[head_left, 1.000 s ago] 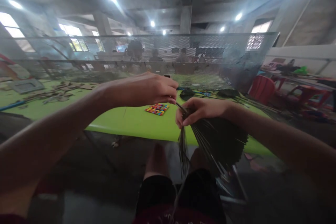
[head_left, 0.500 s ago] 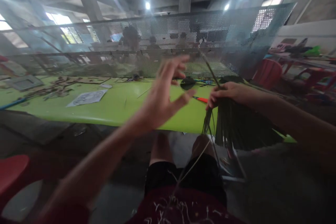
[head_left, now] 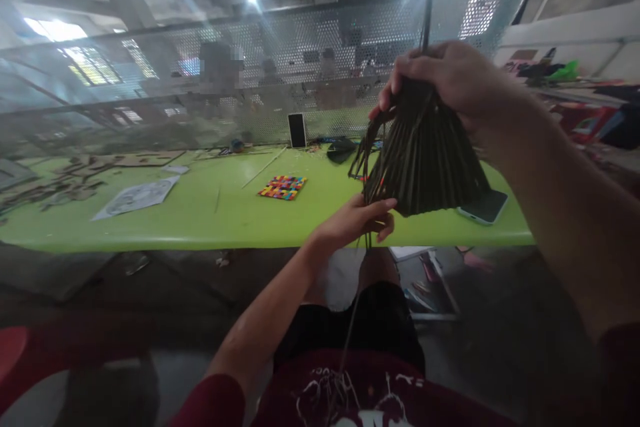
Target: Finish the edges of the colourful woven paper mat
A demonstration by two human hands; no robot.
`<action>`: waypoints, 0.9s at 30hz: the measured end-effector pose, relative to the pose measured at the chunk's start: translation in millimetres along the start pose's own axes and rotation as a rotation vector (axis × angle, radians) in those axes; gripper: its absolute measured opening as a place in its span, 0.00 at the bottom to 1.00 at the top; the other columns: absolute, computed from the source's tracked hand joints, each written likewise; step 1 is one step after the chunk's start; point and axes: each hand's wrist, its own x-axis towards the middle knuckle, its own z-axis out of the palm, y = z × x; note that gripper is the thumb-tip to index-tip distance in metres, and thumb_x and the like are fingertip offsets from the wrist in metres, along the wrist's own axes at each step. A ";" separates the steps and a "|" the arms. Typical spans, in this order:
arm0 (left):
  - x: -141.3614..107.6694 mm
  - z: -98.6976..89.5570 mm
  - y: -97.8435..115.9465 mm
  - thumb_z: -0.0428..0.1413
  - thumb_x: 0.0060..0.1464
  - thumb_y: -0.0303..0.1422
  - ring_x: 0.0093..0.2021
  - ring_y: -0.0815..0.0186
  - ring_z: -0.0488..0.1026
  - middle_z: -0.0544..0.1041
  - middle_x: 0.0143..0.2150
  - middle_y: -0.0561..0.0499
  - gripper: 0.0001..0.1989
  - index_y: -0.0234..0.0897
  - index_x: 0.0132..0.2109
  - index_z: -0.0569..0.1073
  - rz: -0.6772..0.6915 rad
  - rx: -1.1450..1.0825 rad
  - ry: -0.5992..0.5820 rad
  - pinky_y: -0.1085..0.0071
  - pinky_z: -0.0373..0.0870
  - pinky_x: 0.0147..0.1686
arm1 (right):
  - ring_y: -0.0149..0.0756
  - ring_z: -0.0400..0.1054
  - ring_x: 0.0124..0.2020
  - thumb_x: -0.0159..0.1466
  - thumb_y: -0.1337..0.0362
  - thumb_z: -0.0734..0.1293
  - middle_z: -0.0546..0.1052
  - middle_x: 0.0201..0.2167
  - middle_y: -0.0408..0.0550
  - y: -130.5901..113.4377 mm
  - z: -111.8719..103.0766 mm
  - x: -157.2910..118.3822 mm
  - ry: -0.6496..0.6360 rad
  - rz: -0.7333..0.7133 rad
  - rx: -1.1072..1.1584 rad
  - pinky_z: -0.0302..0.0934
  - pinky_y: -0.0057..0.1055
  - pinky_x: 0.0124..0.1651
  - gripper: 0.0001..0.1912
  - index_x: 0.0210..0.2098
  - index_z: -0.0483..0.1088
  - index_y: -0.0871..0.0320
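A dark green, pleated, fan-shaped palm leaf (head_left: 425, 160) hangs with its stem up and its wide edge down over the front of the table. My right hand (head_left: 440, 77) is closed around the leaf's top, where the folds meet the stem. Narrow strips (head_left: 367, 167) split off along its left side. My left hand (head_left: 363, 217) is at the lower left edge, with thumb and fingers closed on the hanging strips. Some strip ends dangle below that hand toward my knee.
On the green table (head_left: 220, 220) lie a colourful woven square (head_left: 283, 187), a printed sheet (head_left: 137, 197), a phone (head_left: 484, 207) and brown scraps (head_left: 80, 173). Another phone (head_left: 297, 131) leans upright before a perforated screen (head_left: 250, 67). A red chair (head_left: 13, 347) stands at left.
My right hand has lifted the leaf higher. My left hand, open and raised before, has come down to the strips at the leaf's left edge. The view has shifted.
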 end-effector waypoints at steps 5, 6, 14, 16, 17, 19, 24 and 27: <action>-27.9 -39.6 3.7 0.56 0.59 0.47 0.17 0.78 0.55 0.64 0.23 0.57 0.19 0.32 0.39 0.69 -0.103 0.316 0.103 0.76 0.48 0.17 | 0.38 0.77 0.33 0.69 0.71 0.60 0.78 0.27 0.49 40.1 -11.8 2.7 0.114 0.059 0.163 0.73 0.31 0.34 0.13 0.29 0.69 0.65; -35.8 -50.4 4.8 0.55 0.59 0.47 0.17 0.78 0.54 0.63 0.22 0.58 0.19 0.33 0.39 0.69 -0.136 0.366 0.119 0.77 0.48 0.18 | 0.39 0.77 0.33 0.69 0.70 0.61 0.78 0.27 0.50 50.9 -13.8 -1.5 0.145 0.098 0.187 0.73 0.31 0.33 0.13 0.29 0.70 0.65; -127.6 -121.3 5.3 0.49 0.63 0.47 0.24 0.72 0.62 0.64 0.24 0.57 0.17 0.35 0.38 0.66 -0.398 0.691 0.096 0.74 0.60 0.27 | 0.36 0.76 0.31 0.70 0.67 0.57 0.81 0.30 0.52 168.0 -2.8 -40.5 0.325 0.539 0.418 0.71 0.31 0.36 0.15 0.29 0.70 0.60; -156.8 -130.2 -0.2 0.49 0.63 0.47 0.24 0.72 0.63 0.65 0.26 0.57 0.17 0.36 0.40 0.66 -0.475 0.746 0.128 0.75 0.61 0.27 | 0.33 0.75 0.31 0.70 0.68 0.57 0.81 0.29 0.50 195.6 3.0 -27.7 0.318 0.564 0.391 0.70 0.30 0.40 0.14 0.30 0.69 0.59; -171.5 -133.5 -3.6 0.49 0.63 0.48 0.24 0.72 0.62 0.64 0.26 0.57 0.18 0.36 0.42 0.66 -0.504 0.743 0.174 0.75 0.60 0.26 | 0.31 0.75 0.32 0.70 0.68 0.57 0.80 0.29 0.48 207.5 6.3 -17.4 0.304 0.562 0.347 0.70 0.29 0.42 0.13 0.31 0.68 0.58; -198.5 -137.6 -10.2 0.46 0.63 0.50 0.23 0.71 0.60 0.61 0.25 0.58 0.19 0.37 0.43 0.66 -0.561 0.708 0.307 0.75 0.58 0.23 | 0.28 0.75 0.36 0.71 0.69 0.53 0.81 0.29 0.44 227.5 15.0 7.1 0.237 0.547 0.226 0.69 0.29 0.46 0.13 0.35 0.66 0.57; -231.1 -138.1 -16.2 0.44 0.63 0.47 0.32 0.64 0.71 0.71 0.32 0.50 0.19 0.36 0.46 0.68 -0.623 0.943 0.464 0.70 0.67 0.31 | 0.31 0.75 0.41 0.71 0.68 0.56 0.82 0.38 0.50 262.4 49.3 59.3 0.068 0.535 -0.012 0.70 0.31 0.44 0.09 0.39 0.67 0.60; -226.0 -137.8 -12.6 0.45 0.62 0.45 0.47 0.54 0.75 0.77 0.44 0.42 0.18 0.37 0.48 0.69 -0.618 1.225 0.536 0.61 0.68 0.49 | 0.37 0.74 0.41 0.67 0.66 0.64 0.81 0.40 0.56 280.5 59.7 74.7 0.059 0.537 -0.312 0.68 0.32 0.44 0.06 0.38 0.69 0.63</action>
